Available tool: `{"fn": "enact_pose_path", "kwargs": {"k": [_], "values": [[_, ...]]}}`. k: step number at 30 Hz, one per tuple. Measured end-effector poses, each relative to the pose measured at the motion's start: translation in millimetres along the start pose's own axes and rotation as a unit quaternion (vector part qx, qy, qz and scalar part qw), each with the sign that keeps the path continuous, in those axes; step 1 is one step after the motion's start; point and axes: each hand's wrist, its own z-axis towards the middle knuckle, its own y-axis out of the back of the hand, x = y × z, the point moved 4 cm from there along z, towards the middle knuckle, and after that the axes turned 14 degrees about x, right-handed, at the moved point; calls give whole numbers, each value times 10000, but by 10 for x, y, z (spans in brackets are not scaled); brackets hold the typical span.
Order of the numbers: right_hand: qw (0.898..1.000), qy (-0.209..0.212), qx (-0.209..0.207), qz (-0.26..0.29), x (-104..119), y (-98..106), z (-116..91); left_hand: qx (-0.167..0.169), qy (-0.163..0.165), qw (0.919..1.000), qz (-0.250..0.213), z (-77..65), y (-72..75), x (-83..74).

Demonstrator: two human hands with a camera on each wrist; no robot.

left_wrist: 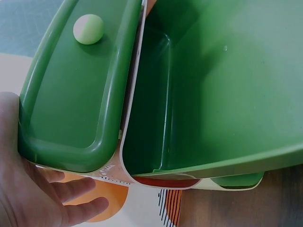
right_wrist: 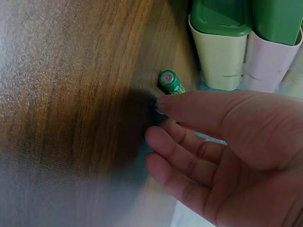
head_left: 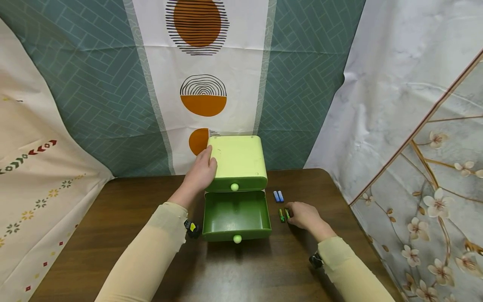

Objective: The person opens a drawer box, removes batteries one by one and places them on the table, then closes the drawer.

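A small drawer box (head_left: 237,157) with a pale yellow-green top stands on the table, its upper green drawer (left_wrist: 75,90) closed and its lower green drawer (head_left: 237,214) pulled out with nothing inside. My left hand (head_left: 202,170) rests against the box's upper left side, fingers fairly straight. On the right, my right hand (head_left: 303,216) pinches a green battery (head_left: 287,214) at the table, mostly hidden by the thumb in the right wrist view. Beside it lies another green battery (right_wrist: 169,81). Two blue batteries (head_left: 278,196) lie side by side just behind.
The brown wooden table (head_left: 124,235) extends around the box. A patterned cloth (head_left: 203,63) hangs right behind it, and a floral cloth (head_left: 426,209) borders the table's right side.
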Motion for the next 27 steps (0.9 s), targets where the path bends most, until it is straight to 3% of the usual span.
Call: {"fn": "enact_pose_path", "kwargs": {"k": [8, 27], "values": [[9996, -185, 55, 201, 330, 246, -333, 19, 6, 10000, -11, -8, 1, -9], [9993, -112, -126, 325, 332, 233, -387, 27, 58, 10000, -38, -11, -7, -11]]}}
